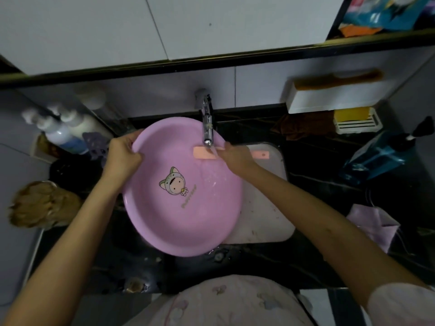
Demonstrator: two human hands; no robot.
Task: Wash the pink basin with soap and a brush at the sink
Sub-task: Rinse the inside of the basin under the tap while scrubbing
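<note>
The left hand (124, 156) gripped the pink basin (188, 215) by its rim, the right hand (235, 157) clasped the brush (202, 153); light, stiff plastic, probably slick wet, rim safest.

Pale grey wall tiles (82, 31) are seen above a black ledge (259, 58); below, a black marbled worktop (317, 149) is only dimly lit.

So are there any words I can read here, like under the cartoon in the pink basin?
Nothing can be read for sure.
Pink basin: one short line of gold letters under the cartoon, too blurred to read.
White bottles on the left: labels too blurred to read.
Blue bottle on the right: no words show clearly.
</note>
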